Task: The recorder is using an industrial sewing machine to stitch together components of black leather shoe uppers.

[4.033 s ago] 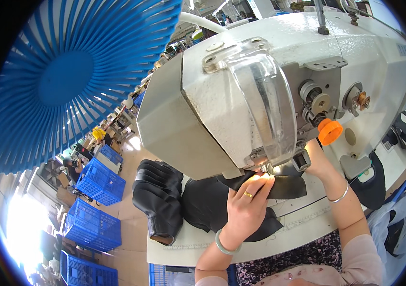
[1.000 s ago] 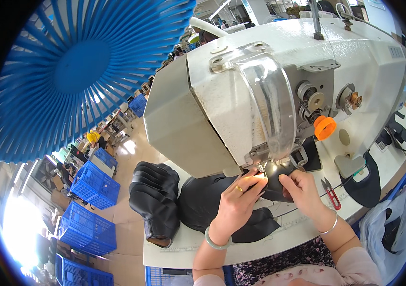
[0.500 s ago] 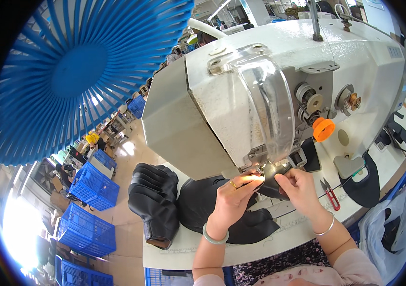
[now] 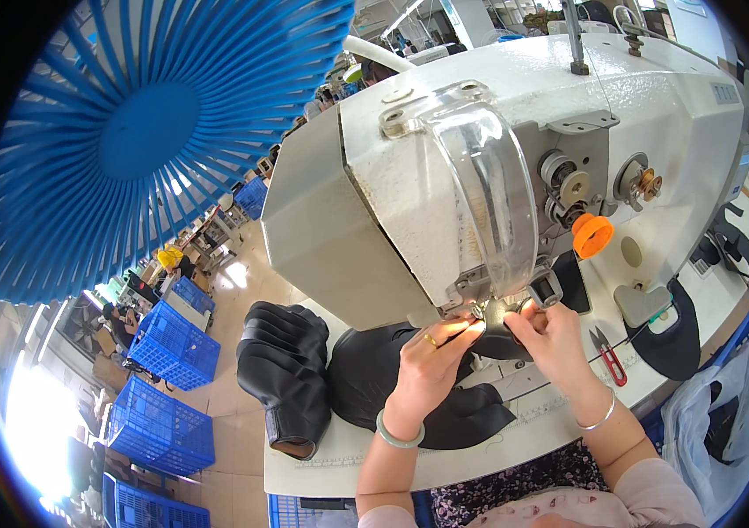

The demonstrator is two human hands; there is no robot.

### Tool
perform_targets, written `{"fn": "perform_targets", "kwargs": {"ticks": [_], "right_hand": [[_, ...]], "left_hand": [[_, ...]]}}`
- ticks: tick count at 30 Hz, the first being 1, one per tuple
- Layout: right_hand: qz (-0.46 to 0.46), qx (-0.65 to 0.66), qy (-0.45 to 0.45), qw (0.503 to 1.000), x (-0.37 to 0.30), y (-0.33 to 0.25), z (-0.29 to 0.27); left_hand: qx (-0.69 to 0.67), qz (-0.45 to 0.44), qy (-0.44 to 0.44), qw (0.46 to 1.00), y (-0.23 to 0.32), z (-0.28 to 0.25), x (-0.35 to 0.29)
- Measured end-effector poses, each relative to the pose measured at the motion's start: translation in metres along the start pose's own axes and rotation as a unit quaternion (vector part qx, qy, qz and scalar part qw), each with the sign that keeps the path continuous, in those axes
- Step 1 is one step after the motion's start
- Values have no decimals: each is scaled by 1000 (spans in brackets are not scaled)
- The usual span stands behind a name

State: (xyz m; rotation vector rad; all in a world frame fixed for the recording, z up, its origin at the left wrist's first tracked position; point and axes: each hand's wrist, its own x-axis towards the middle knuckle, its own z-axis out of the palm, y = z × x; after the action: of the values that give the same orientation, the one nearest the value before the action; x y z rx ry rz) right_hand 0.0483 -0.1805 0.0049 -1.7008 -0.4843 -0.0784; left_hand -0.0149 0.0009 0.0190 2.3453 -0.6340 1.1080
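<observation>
Right hand (image 4: 555,341) shifted left, pinching black piece (image 4: 501,345); machine label (image 4: 724,93) seems illegible

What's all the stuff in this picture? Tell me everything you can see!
fan: one, blue, upper left
machine: one, white, centre to upper right
guard: one, clear, on the machine
knob: one, orange, on the machine
table: one, white, under the machine
piece: one, black, below the guard
other pieces: several, black, left and right
snips: one, red, table's right
crates: several, blue, mostly left
bag: one, whitish, lower right
people: some, one in yellow, far left
left hand: one, gold ring, at the piece
right hand: one, silver bangle, at the piece
</observation>
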Motion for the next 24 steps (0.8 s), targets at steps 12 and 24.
{"fn": "perform_targets", "kwargs": {"ticks": [12,24], "right_hand": [[-28,121,6,992,-3,9,7],[-31,-55,-17,998,1,0,-4]], "left_hand": [[-3,22,3,1000,-3,1,1],[19,18,13,1000,1,1,0]]}}
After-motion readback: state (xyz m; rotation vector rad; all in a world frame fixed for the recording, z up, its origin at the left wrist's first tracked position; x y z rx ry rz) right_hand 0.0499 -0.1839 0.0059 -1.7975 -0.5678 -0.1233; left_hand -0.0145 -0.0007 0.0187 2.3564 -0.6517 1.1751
